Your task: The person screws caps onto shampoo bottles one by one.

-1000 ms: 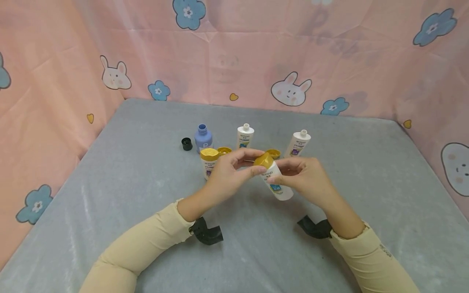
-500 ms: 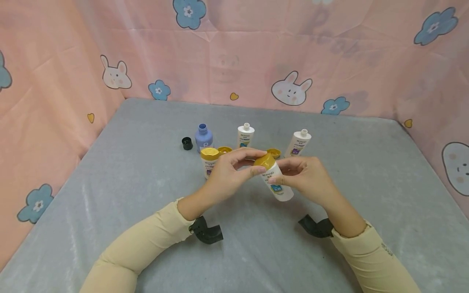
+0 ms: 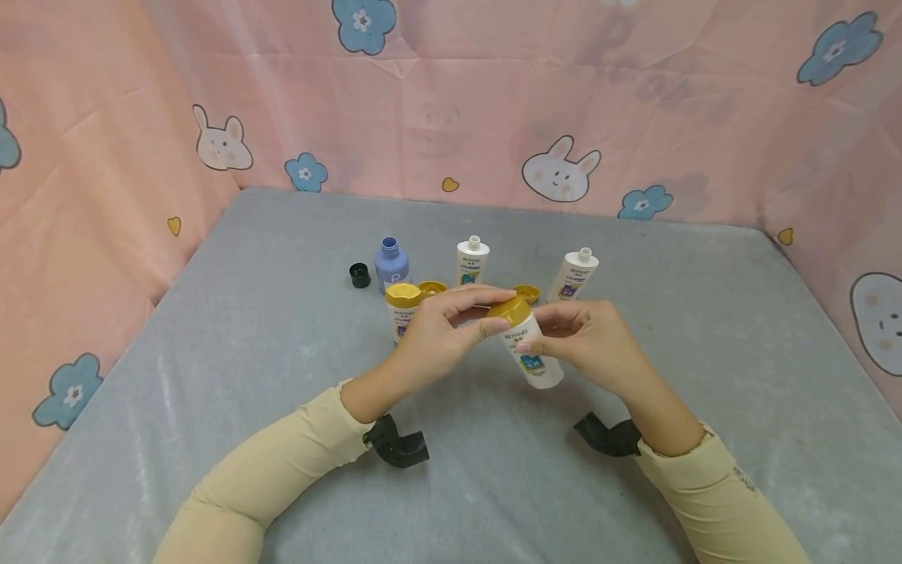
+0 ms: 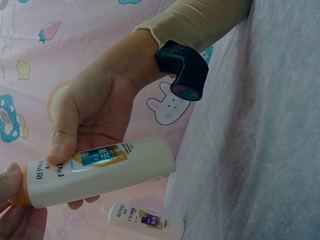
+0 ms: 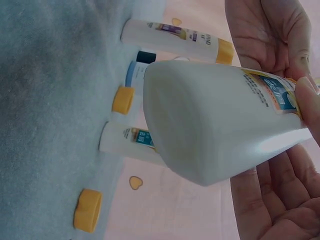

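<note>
Blue, an uncapped bottle [image 3: 391, 270] stands upright, contents hidden. In front and rightward of it, the left hand's [image 3: 434, 337] curled fingers pinch the gold cap [image 3: 510, 312] on a white REPAND bottle [image 3: 530, 363], leaning cap-end up-left; the right hand [image 3: 592, 343] pinches its body.

dim wrist views, glare-streaked bottle [image 5: 215, 122]

Overhead and (nearer) wrist views share a bottle [image 3: 533, 364].

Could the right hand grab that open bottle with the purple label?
Probably not while the right hand holds the tilted gold-capped bottle. With it put down, likely yes: nothing visible stands between that hand and the open bottle.
</note>
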The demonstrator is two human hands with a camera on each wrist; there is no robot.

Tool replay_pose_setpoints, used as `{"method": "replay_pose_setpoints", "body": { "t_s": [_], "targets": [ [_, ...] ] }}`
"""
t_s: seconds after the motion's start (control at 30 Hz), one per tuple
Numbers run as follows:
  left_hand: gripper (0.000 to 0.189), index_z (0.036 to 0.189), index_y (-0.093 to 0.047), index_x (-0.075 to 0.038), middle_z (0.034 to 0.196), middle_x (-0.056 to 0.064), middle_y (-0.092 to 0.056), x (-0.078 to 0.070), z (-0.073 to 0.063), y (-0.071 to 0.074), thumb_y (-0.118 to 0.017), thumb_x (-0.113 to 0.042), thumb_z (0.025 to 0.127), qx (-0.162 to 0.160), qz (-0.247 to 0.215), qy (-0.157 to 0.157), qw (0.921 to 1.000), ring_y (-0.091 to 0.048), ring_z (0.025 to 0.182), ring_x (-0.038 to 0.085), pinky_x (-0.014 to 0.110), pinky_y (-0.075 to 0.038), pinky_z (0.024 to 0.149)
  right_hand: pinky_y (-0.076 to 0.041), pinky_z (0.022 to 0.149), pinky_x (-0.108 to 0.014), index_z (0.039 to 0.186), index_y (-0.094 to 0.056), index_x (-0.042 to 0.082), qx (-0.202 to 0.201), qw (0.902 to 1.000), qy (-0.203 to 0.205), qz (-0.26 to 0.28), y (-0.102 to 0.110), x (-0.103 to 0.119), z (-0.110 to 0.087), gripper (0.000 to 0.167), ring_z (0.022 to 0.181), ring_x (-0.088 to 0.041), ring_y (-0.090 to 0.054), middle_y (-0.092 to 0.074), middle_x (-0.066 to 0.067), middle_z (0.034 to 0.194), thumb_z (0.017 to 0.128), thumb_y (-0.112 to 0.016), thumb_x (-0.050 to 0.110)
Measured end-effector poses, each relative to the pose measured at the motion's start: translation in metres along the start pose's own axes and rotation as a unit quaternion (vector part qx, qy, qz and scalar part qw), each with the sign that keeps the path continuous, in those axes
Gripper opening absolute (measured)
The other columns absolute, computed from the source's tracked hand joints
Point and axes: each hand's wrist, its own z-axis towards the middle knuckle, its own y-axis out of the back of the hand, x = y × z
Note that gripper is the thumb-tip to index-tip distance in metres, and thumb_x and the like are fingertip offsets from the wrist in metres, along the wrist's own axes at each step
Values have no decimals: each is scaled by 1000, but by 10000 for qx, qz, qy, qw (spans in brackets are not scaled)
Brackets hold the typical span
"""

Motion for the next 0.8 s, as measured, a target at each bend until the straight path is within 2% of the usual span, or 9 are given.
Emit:
{"method": "replay_pose_setpoints", "body": {
  "t_s": [0.4, 0.67, 0.8],
  "targets": [
    [33, 124, -66, 2, 129, 16, -65, -2, 0, 2, -68, -1, 91, 233, -12, 107, 9997, -64, 118, 26, 24, -54, 99, -59, 75, -27, 109, -74, 0, 75, 10000, 28, 53, 0, -1, -1, 34, 88, -14, -72, -75, -15, 104, 82, -83, 19],
    [32, 123, -64, 8, 129, 22, -64, -2, 1, 5, -66, 3, 92, 548, -252, -51, 9982, -65, 115, 28, 28, -55, 99, -59, 76, -26, 107, -72, -6, 355, 9975, 306, 527, 3, -3, -1, 31, 84, -8, -71, -76, -13, 100, 82, -81, 11],
    [33, 124, -64, 8, 129, 21, -64, -2, 1, 5, -66, 4, 91, 514, -304, -11, 9982, -65, 114, 27, 28, -56, 97, -60, 77, -26, 109, -71, -8, 463, 9962, 295, 669, 5, -4, -1, 32, 85, -8, -71, -76, -10, 98, 83, -80, 9]
  ]
}}
